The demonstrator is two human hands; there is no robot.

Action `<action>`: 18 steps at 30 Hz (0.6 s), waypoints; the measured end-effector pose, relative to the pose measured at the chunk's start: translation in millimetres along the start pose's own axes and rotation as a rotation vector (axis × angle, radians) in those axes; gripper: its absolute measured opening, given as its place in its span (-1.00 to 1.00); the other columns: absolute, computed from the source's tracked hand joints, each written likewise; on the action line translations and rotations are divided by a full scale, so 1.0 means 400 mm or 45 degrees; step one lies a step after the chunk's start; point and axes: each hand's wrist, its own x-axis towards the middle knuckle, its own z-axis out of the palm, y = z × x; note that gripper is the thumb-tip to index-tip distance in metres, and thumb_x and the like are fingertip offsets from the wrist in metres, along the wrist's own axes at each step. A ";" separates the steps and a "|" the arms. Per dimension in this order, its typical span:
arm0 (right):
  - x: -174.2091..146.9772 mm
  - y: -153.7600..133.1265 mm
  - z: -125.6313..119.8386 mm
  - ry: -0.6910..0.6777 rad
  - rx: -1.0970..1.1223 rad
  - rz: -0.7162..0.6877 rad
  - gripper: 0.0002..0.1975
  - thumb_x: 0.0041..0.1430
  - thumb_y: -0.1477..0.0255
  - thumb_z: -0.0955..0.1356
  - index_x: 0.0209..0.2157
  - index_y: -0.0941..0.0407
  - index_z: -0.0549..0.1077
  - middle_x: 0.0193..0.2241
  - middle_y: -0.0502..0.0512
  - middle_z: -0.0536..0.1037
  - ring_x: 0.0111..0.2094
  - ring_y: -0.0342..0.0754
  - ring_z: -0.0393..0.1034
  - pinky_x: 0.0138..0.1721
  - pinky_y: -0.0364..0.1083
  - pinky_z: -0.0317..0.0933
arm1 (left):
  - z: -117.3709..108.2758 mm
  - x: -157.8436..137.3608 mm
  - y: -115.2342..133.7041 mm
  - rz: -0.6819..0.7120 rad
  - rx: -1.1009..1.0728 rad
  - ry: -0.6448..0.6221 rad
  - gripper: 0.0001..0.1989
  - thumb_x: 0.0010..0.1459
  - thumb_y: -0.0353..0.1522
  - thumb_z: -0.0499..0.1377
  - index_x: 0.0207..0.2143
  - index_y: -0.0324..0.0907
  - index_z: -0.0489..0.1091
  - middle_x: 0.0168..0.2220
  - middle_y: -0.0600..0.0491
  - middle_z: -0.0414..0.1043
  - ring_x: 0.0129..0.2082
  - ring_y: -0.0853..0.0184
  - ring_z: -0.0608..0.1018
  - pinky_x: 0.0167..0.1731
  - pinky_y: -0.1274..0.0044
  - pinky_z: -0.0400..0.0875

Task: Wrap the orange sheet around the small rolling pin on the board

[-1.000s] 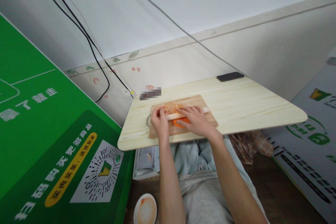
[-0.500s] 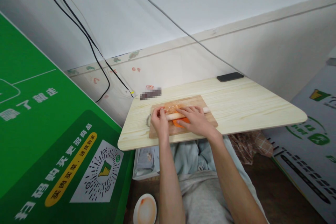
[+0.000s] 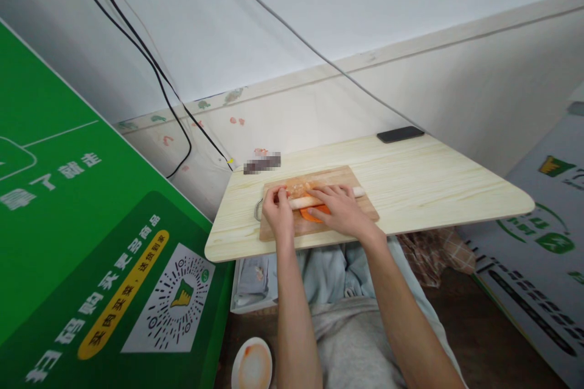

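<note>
A pale wooden rolling pin [image 3: 303,202] lies across a wooden cutting board [image 3: 285,228]. Curled fingers of my left hand [image 3: 278,209] close around the pin's left end. My right hand [image 3: 342,209] lies over the pin's right part, fingers stretched out on top and the thumb apart on the near side. A flat orange sheet [image 3: 312,214], dough-like, shows under the thumb on the near side of the pin. Beyond the pin lies a shiny, wrinkled orange-and-clear patch [image 3: 299,187], partly hidden by my fingers; its material I cannot make out.
The board rests on a light wood-grain table [image 3: 433,182]. A black phone [image 3: 400,134] lies at its back edge, near a grey cable along the wall. A blurred dark object [image 3: 262,163] sits at the back left. Below are a white bowl [image 3: 252,364] and an open drawer [image 3: 253,282].
</note>
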 end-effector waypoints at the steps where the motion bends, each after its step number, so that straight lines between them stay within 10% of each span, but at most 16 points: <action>1: 0.002 0.000 0.002 0.011 0.000 0.001 -0.53 0.58 0.17 0.31 0.36 0.00 0.54 0.33 0.23 0.59 0.31 0.24 0.40 0.40 0.26 0.03 | 0.000 0.000 0.000 0.003 -0.004 0.000 -0.80 0.29 -0.23 0.19 -0.28 -0.12 0.57 -0.30 0.03 0.62 -0.28 0.24 0.65 -0.13 0.41 0.56; 18: 0.016 -0.007 0.018 0.069 -0.066 0.073 -0.54 0.55 0.19 0.34 0.34 0.04 0.56 0.31 0.26 0.60 0.30 0.27 0.39 0.39 0.27 0.01 | 0.001 -0.002 -0.005 -0.009 0.000 -0.002 -0.81 0.28 -0.24 0.20 -0.27 -0.12 0.57 -0.32 0.04 0.62 -0.28 0.23 0.65 -0.12 0.40 0.55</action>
